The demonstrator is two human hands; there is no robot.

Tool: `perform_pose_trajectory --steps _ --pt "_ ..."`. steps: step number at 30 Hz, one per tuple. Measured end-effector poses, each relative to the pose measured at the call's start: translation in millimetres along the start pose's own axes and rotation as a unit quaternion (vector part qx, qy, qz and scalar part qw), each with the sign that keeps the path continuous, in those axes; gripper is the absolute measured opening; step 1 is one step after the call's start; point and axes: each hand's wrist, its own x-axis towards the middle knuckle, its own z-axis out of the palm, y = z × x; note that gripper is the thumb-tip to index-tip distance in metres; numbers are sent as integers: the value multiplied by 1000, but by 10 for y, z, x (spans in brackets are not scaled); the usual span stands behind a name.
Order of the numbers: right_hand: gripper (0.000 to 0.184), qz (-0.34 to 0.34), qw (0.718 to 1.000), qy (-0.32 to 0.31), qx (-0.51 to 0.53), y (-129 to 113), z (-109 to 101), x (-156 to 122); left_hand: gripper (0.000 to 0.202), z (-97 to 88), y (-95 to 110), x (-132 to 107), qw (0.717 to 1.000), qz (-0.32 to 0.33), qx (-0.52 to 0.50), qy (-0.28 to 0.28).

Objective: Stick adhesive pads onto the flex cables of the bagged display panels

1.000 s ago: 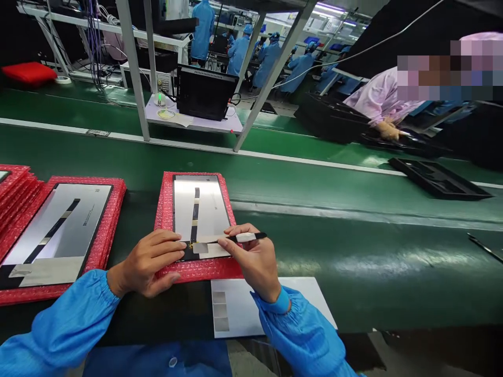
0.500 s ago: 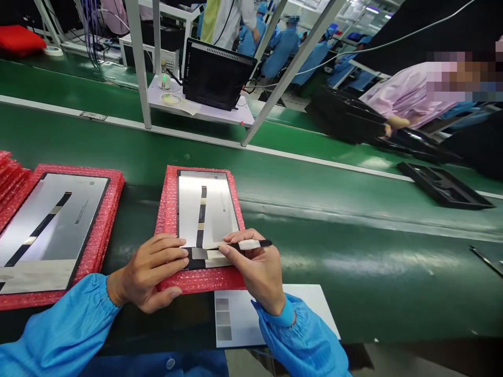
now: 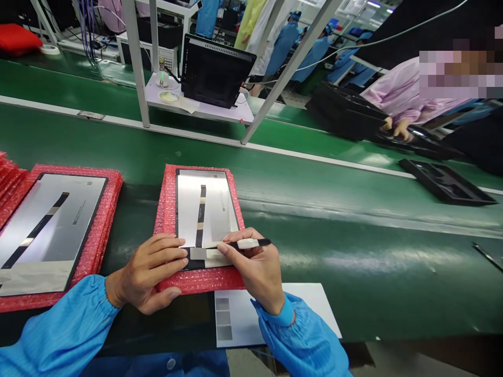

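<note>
A silver display panel (image 3: 214, 204) with a black flex strip down its middle lies on a red bubble-wrap pad (image 3: 167, 204) on the green belt. My left hand (image 3: 151, 269) rests on the pad's near left edge, fingers stretched flat and pressing the panel's near end beside a small grey tape patch (image 3: 198, 253). My right hand (image 3: 255, 269) is closed on black tweezers with a white band (image 3: 248, 243), whose tip lies over the panel's near edge by the patch.
A second panel (image 3: 43, 230) on red wrap lies to the left, with stacked red pads beyond it. A white sheet with grey patches (image 3: 251, 314) sits at the near edge. Black trays (image 3: 444, 180) and a person in pink are far right; a monitor (image 3: 214, 70) stands behind.
My hands have barely moved on the panel. The view has shifted slightly down and left, and the grey patch now lies flat on the panel's near end.
</note>
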Motion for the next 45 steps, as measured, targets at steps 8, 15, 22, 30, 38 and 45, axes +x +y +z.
perform_pose_trajectory --steps 8,15,22,30,38,45 --pt "24 -3 1000 -6 -14 24 -29 -1 48 -13 5 4 1000 -4 -4 -3" --pt "26 -2 1000 -9 -18 15 -29 4 46 -6 7 10 1000 0 3 -4" --pt "23 5 1000 -7 -10 5 -19 11 45 -11 9 20 1000 0 2 -7" --pt "21 3 1000 -6 -8 10 -25 14 56 -73 47 94 999 15 19 -47" --pt "19 -3 999 -5 -36 7 -29 -13 67 -29 11 17 998 5 16 -63" --pt "18 -12 999 1 -40 45 -21 -13 67 -2 -6 -68 997 -5 12 -76"
